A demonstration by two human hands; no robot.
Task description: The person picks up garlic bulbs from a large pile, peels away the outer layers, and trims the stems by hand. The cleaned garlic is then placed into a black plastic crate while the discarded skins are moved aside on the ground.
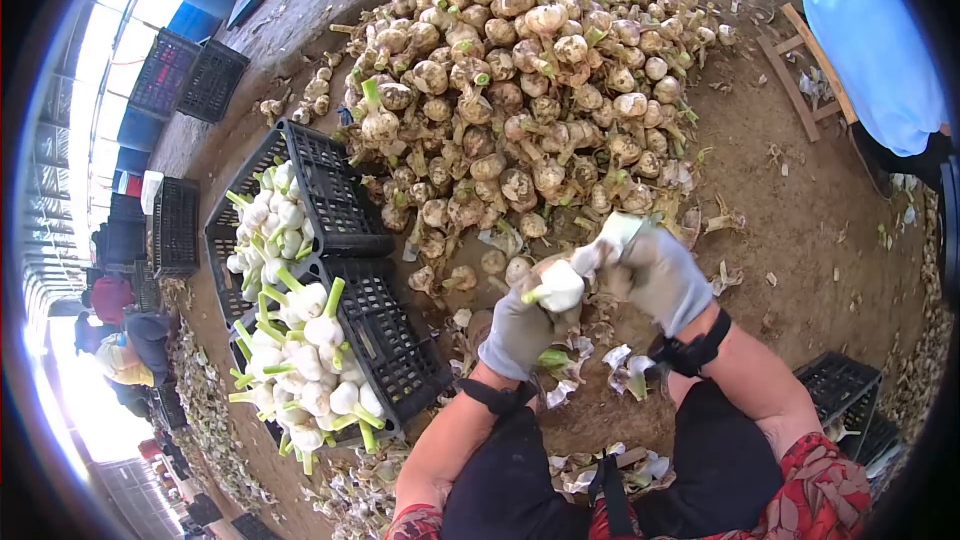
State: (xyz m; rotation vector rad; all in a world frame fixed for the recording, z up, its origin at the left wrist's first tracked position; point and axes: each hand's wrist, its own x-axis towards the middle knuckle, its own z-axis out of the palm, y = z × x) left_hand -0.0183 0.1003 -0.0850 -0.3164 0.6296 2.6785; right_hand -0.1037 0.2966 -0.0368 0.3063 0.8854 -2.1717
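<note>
My left hand, in a grey-white glove, is closed around a white garlic bulb with a short green stem end pointing left. Close beside it, my gloved right hand pinches a pale greenish-white strip of garlic husk; its fingers are slightly blurred. Both hands are held above my knees, in front of a big heap of unpeeled garlic bulbs with dirty brown skins. Peeled husks lie on the ground below my hands.
Two black crates at my left hold clean white garlic bulbs with green stems. Another black crate stands at right. A person in a light blue top is near a wooden frame. Other people are at far left.
</note>
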